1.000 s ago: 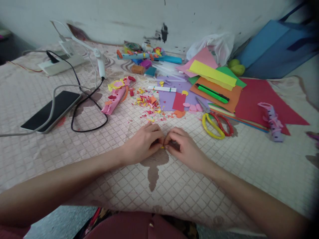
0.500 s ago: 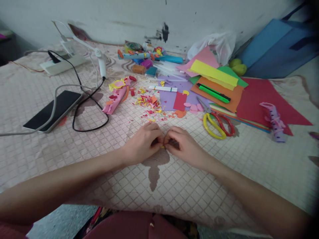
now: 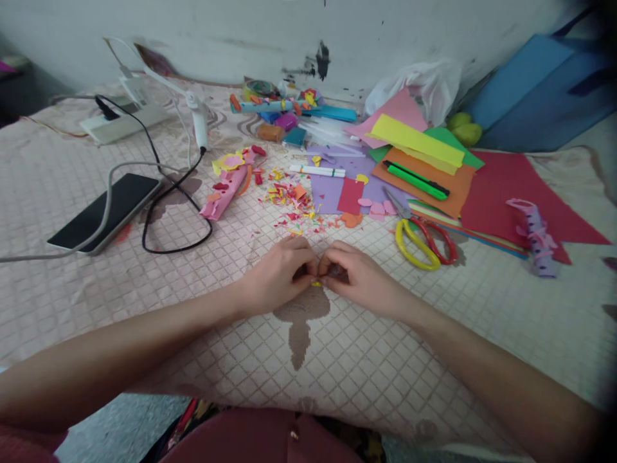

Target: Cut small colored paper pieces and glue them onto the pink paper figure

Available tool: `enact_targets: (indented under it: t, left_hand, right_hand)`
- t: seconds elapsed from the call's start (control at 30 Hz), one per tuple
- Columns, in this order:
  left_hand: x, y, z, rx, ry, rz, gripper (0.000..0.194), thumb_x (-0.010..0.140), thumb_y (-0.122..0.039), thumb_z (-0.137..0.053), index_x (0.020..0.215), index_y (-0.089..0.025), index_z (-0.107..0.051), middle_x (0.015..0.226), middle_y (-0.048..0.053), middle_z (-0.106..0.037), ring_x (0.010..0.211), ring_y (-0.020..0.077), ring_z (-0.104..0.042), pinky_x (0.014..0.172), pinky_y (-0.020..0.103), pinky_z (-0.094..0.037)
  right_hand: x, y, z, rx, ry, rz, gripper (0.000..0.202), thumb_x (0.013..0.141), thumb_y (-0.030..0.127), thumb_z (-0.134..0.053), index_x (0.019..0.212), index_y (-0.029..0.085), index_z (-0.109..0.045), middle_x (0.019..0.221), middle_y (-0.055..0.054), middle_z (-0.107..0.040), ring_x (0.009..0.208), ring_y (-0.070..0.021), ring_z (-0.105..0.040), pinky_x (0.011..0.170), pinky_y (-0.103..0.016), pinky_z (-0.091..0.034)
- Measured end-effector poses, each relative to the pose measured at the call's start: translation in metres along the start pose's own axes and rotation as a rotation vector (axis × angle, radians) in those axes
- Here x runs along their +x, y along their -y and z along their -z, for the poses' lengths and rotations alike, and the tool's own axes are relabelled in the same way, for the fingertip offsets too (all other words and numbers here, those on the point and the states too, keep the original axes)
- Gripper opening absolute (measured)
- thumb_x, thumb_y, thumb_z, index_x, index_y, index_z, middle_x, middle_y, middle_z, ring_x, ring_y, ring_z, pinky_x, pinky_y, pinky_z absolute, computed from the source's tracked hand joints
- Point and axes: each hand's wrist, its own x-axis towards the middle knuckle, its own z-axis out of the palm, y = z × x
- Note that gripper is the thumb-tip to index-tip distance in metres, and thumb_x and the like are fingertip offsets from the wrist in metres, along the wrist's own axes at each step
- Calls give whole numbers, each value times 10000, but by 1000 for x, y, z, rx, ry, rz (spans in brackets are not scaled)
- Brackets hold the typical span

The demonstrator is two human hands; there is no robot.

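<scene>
Both hands meet at the middle of the cloth-covered table [image 3: 260, 360]. A small yellow piece [image 3: 316, 283] shows between the fingertips, mostly hidden by them. My left hand [image 3: 284, 273] pinches it from the left, and my right hand [image 3: 354, 276] pinches it from the right, fingertips nearly touching. Beyond the hands lie many small paper scraps [image 3: 289, 196] in red, yellow and orange. Scissors [image 3: 418, 247] with yellow and red handles rest right of my right hand.
A black phone [image 3: 108, 209] and looping cables lie at left, near a white power strip [image 3: 130, 122]. Coloured paper sheets [image 3: 511, 199], a green cutter [image 3: 417, 181] and a purple paper roll [image 3: 538, 241] are at right. A pink decorated roll [image 3: 226, 193] lies left of the scraps.
The view has shifted very slightly. Slightly more of the yellow piece shows between the fingertips; both hands keep nearly the same pinching pose.
</scene>
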Motion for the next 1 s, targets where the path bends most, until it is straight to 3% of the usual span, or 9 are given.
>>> enact_targets:
  t: [0.53, 0.73, 1.0]
  left_hand:
    - [2, 6, -2, -31, -23, -18, 99, 721, -86, -538, 660, -158, -570, 736, 21, -566, 763, 142, -525, 741, 295, -435]
    - [4, 5, 1, -64, -5, 5, 92, 699, -75, -545, 663, -147, -588, 728, 21, -579, 747, 133, -530, 734, 279, -431]
    - [6, 6, 4, -106, 13, 32, 82, 674, -75, -566, 637, -145, -587, 709, 14, -588, 719, 127, -530, 676, 254, -427]
  right_hand:
    - [-5, 4, -3, 52, -58, -8, 131, 768, 61, -539, 745, 190, -538, 790, -5, -499, 744, -139, -500, 645, -265, -393]
    - [-7, 4, -8, -17, -106, -31, 110, 755, 85, -571, 747, 188, -532, 836, -23, -517, 836, -174, -504, 714, -303, -389]
    - [-8, 3, -12, -38, -142, -26, 103, 748, 93, -557, 760, 190, -525, 821, -24, -515, 809, -177, -504, 705, -311, -382]
